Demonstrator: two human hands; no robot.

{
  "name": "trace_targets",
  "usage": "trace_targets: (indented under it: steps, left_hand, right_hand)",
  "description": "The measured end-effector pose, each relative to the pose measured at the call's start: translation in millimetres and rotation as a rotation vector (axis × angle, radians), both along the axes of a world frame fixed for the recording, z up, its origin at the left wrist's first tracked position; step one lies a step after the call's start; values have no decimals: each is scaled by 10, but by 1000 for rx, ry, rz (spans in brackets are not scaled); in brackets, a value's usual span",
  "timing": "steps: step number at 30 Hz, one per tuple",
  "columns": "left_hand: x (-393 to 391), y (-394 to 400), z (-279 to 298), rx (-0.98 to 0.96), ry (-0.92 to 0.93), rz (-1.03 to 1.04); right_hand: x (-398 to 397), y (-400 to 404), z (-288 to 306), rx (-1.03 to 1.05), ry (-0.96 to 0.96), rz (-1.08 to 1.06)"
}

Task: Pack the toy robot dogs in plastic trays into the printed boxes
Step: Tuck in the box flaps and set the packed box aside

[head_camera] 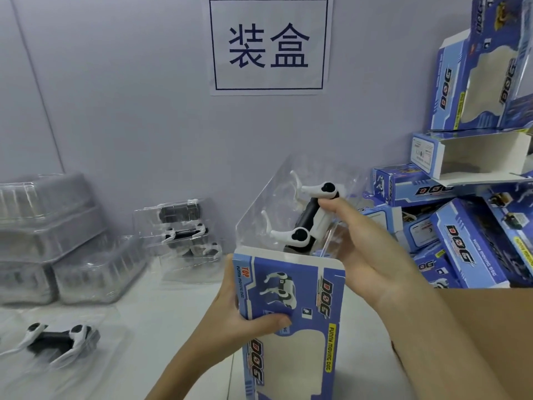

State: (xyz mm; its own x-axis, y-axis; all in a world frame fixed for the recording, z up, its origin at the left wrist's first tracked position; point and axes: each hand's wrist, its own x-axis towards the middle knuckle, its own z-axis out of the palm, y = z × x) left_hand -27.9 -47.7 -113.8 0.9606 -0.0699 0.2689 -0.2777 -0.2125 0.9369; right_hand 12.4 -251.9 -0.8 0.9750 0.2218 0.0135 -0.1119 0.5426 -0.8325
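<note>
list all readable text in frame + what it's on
"装盒": paper sign on the wall.
"DOG", "FUNNY MOVING DOG", "TOP": printed box gripped by the left hand.
"DOG": stacked boxes at right.
Small labels on those boxes: too blurred to read.

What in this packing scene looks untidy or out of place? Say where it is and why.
The printed boxes at the right lie in a jumbled heap, tilted at different angles, one open box perched crookedly on top. A toy dog in its tray lies alone at the near left, apart from the stacked trays.
</note>
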Motion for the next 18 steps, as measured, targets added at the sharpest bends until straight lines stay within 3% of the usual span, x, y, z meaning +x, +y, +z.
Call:
trace_targets:
  steps: [7,11,18]
  left_hand:
    - [-28,-47,52,-47,-39,-11]
    - [-42,-87,75,-90,-66,-20]
    - [-50,-120,40,-120,-93,-24]
  right_hand:
    - [74,-259,-159,-5,-79,-37]
    - [84,-370,-280,-133,-178,-67]
    - [2,-343,-331,-294,-381,58]
